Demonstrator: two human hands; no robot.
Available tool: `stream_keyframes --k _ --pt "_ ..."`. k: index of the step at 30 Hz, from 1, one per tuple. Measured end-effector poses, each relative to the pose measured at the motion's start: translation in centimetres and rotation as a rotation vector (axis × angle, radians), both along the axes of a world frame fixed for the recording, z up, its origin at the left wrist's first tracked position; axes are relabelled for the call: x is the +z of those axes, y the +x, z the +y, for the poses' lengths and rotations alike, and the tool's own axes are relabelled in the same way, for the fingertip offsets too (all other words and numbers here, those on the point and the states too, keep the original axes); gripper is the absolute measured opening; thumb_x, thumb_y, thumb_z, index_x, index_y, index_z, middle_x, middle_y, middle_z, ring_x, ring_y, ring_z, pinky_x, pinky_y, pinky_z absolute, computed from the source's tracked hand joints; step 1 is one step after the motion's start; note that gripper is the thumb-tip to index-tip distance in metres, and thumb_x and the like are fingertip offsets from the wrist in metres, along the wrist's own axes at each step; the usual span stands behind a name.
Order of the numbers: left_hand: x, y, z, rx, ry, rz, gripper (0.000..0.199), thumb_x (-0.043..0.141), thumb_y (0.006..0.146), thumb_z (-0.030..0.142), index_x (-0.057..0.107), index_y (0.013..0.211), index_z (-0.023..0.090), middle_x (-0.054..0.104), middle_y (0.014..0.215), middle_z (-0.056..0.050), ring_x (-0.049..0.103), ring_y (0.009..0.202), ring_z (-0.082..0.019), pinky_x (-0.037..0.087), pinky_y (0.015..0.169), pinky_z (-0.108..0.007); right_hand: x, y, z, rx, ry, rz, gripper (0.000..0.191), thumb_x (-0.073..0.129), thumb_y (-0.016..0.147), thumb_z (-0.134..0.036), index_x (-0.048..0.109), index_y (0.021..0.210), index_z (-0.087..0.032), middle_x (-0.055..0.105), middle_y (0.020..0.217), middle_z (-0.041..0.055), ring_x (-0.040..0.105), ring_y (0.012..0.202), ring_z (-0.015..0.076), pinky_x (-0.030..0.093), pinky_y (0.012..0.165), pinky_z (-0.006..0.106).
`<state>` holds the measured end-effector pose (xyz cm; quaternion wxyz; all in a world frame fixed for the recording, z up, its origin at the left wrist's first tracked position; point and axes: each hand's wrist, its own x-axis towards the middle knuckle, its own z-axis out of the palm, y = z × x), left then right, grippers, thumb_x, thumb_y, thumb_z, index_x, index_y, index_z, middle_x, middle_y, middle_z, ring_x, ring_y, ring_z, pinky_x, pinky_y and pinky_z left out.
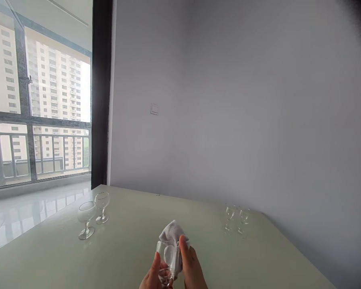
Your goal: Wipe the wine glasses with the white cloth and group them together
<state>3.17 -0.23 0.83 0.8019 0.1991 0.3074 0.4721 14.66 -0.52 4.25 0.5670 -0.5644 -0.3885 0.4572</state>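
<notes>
A clear drinking glass (160, 246) is tilted in my left hand (152, 275), whose fingers wrap round its lower part. My right hand (192, 267) grips a pale grey cloth (173, 230), with the thumb pressing it along the right side of the glass. Part of the cloth stands up above the rim, and some of it shows through the glass. The lower fingers of both hands are partly hidden by the glass, the cloth and the frame's bottom edge.
Two stemmed glasses, a nearer one (87, 214) and a farther one (102, 204), stand at the table's left edge. Small stemmed glasses (229, 212) (243, 217) stand at the back right. The pale green table (132, 233) meets a grey wall (243, 100) behind.
</notes>
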Motion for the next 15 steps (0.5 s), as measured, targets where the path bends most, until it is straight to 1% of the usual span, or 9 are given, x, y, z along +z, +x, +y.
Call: stream_keyframes --k 1,2,4,6,8,10,11,13,15 --pt "0.0 -0.1 0.1 0.020 -0.015 0.026 0.058 0.069 0.046 0.071 0.058 0.059 0.016 0.056 0.045 0.002 0.053 0.042 -0.009 0.037 0.043 -0.018 -0.2 0.0 0.1 -0.008 -0.024 0.032 0.064 0.048 0.067 -0.077 0.063 0.082 -0.017 0.065 0.083 0.0076 0.060 0.078 0.0203 0.047 0.068 0.027" --pt "-0.1 -0.2 0.2 0.025 -0.019 0.048 0.058 0.067 0.050 0.072 0.057 0.061 0.016 0.058 0.046 0.002 0.054 0.042 -0.010 0.038 0.042 -0.019 -0.3 -0.1 0.1 0.006 -0.032 0.074 0.062 0.048 0.067 -0.077 0.062 0.081 -0.017 0.066 0.081 0.0068 0.061 0.076 0.0200 0.047 0.065 0.027" --pt "-0.1 -0.3 0.2 -0.009 0.005 0.077 0.056 0.061 0.057 0.073 0.056 0.064 0.017 0.058 0.045 0.002 0.054 0.040 -0.010 0.039 0.041 -0.020 0.0 -0.4 0.0 0.088 -0.024 0.185 0.062 0.044 0.069 -0.077 0.061 0.075 -0.018 0.064 0.069 0.0041 0.061 0.065 0.0188 0.046 0.057 0.027" --pt "-0.2 -0.3 0.0 -0.045 0.033 0.074 0.056 0.060 0.059 0.073 0.056 0.064 0.017 0.058 0.044 0.001 0.054 0.040 -0.010 0.040 0.041 -0.020 0.5 -0.7 -0.2 0.187 -0.022 0.284 0.064 0.040 0.070 -0.079 0.060 0.071 -0.018 0.061 0.058 0.0021 0.059 0.056 0.0177 0.044 0.050 0.027" --pt "-0.2 -0.2 -0.1 -0.039 0.049 0.074 0.057 0.062 0.057 0.073 0.057 0.066 0.016 0.060 0.045 0.000 0.056 0.041 -0.011 0.041 0.041 -0.020 0.7 -0.9 -0.3 0.236 -0.021 0.317 0.067 0.039 0.069 -0.081 0.059 0.069 -0.017 0.059 0.054 0.0015 0.058 0.051 0.0169 0.043 0.048 0.026" --pt "-0.1 -0.2 -0.1 -0.002 0.049 0.110 0.057 0.060 0.060 0.072 0.057 0.069 0.016 0.061 0.047 -0.002 0.054 0.039 -0.010 0.038 0.040 -0.019 0.3 -1.0 -0.3 0.235 -0.036 0.272 0.067 0.039 0.067 -0.082 0.059 0.067 -0.017 0.059 0.054 0.0019 0.057 0.050 0.0167 0.043 0.048 0.026" --pt "0.0 -0.2 0.0 0.024 0.044 0.134 0.057 0.059 0.062 0.072 0.056 0.070 0.016 0.061 0.046 -0.002 0.052 0.037 -0.009 0.037 0.039 -0.018 -0.2 -1.0 -0.2 0.212 -0.042 0.221 0.066 0.041 0.067 -0.081 0.059 0.067 -0.017 0.060 0.056 0.0024 0.058 0.051 0.0168 0.044 0.049 0.026" --pt "0.5 -0.3 0.3 0.088 0.033 0.190 0.056 0.056 0.064 0.072 0.054 0.076 0.017 0.060 0.045 0.001 0.048 0.032 -0.009 0.032 0.036 -0.019 -1.5 -1.0 -0.2 0.129 -0.035 0.078 0.063 0.045 0.068 -0.078 0.061 0.067 -0.018 0.062 0.060 0.0043 0.060 0.057 0.0183 0.046 0.053 0.026" --pt "1.2 -0.5 0.6 0.187 0.045 0.228 0.059 0.056 0.062 0.073 0.052 0.086 0.020 0.057 0.045 0.005 0.045 0.031 -0.010 0.029 0.034 -0.020 -2.9 -1.3 -0.5 0.074 0.043 -0.090 0.058 0.048 0.072 -0.073 0.063 0.067 -0.017 0.064 0.064 0.0069 0.062 0.065 0.0208 0.047 0.060 0.027"
